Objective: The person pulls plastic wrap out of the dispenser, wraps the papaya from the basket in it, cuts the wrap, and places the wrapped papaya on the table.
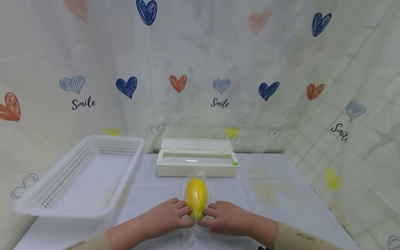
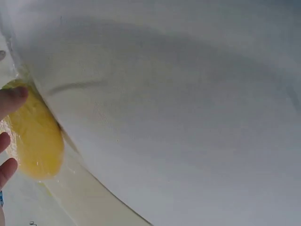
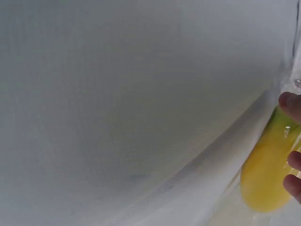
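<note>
A yellow mango point(image 1: 196, 195) with a greenish near end is wrapped in clear cling film point(image 1: 196, 232), whose loose ends stick out at its far and near ends. From the left, my left hand point(image 1: 170, 215) holds the near part of the wrapped mango, fingers bent. My right hand point(image 1: 229, 218) holds it from the opposite side. In the left wrist view the left thumb point(image 2: 14, 100) lies over one end of the mango point(image 2: 40, 136). The right wrist view has the right thumb point(image 3: 291, 106) at the green end of the mango point(image 3: 268, 174).
Behind the mango stands a white cling film dispenser point(image 1: 197, 170), lid raised, a roll inside. A white slotted basket point(image 1: 125, 180) sits on the left of the white-covered table point(image 1: 265, 215). A curtain printed with hearts point(image 1: 187, 118) hangs at the back and right.
</note>
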Tool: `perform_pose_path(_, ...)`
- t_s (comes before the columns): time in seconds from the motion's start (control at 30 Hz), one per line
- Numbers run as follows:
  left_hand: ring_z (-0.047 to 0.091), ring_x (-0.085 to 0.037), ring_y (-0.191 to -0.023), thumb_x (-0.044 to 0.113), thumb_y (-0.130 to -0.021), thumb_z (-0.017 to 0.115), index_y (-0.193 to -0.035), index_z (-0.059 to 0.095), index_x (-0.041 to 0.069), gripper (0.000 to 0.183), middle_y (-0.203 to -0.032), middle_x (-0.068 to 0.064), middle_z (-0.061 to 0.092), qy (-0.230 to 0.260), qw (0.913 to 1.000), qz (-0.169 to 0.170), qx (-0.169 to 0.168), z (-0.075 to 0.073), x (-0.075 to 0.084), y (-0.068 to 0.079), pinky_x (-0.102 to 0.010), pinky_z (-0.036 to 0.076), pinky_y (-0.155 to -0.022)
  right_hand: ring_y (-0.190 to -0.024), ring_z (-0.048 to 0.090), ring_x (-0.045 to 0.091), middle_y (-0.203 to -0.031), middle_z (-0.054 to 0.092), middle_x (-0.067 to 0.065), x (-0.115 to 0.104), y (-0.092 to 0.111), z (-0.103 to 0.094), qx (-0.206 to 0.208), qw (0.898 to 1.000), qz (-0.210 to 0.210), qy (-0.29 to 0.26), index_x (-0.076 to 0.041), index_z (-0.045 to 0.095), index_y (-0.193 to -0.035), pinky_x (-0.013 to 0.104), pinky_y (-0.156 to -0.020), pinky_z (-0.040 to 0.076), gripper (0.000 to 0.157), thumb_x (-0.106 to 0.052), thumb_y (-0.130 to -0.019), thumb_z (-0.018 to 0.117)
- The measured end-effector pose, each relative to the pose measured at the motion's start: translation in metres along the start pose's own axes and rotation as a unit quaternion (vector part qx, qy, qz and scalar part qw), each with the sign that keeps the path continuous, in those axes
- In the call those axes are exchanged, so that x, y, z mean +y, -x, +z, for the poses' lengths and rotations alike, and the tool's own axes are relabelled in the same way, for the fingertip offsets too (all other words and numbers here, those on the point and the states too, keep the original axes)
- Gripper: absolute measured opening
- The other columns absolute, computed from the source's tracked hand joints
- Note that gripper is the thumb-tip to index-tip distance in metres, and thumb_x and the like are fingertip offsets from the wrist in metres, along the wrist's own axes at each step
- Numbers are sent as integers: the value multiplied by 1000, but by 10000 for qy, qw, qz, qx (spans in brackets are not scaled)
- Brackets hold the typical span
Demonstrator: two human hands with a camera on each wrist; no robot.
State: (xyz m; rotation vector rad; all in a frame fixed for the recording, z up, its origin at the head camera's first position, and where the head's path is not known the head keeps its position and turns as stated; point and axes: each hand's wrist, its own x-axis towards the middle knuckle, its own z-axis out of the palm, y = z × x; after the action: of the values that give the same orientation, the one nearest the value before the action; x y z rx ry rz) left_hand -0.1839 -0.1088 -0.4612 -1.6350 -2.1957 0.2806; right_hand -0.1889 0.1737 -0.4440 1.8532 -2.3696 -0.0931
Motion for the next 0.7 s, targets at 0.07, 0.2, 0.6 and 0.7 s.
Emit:
perform_pose_path(0.07, 49, -9, -102, 23, -85, 79, -118, 50, 38, 46, -118, 12, 55, -102, 9998, 157, -54, -1, 0, -4, -22, 45, -86, -102, 53, 4, -123, 56, -12, -1, -2, 1, -9, 9995, -169, 254, -35, 51, -135, 12, -89, 43, 48, -38, -91, 71)
perform_pose_path(0.2, 48, -9, -100, 28, -88, 76, -114, 51, 38, 37, -116, 12, 55, -238, 9994, 239, -80, -1, 0, -8, -21, 44, -82, -100, 50, 6, -116, 55, -10, -4, -7, 5, 98, 9969, -394, 676, -34, 52, -130, 11, -81, 41, 43, -41, -92, 70)
perform_pose_path(0.6, 56, -6, -108, 24, -90, 74, -103, 72, 31, 15, -113, 15, 62, 1560, 9835, -893, 218, 6, 5, -6, -26, 48, -95, -98, 56, 4, -114, 62, -11, -6, -9, 10, 476, 9988, 75, 103, -27, 66, -107, 13, -90, 46, 15, -31, -93, 71)
perform_pose_path(0.7, 57, -4, -107, 21, -92, 71, -99, 72, 28, 10, -110, 16, 63, 2045, 9696, -1301, 338, 9, 7, -5, -26, 49, -93, -99, 59, 2, -109, 66, -13, -7, -8, 11, 733, 9949, 441, -527, -24, 68, -105, 16, -91, 48, 13, -27, -93, 71)
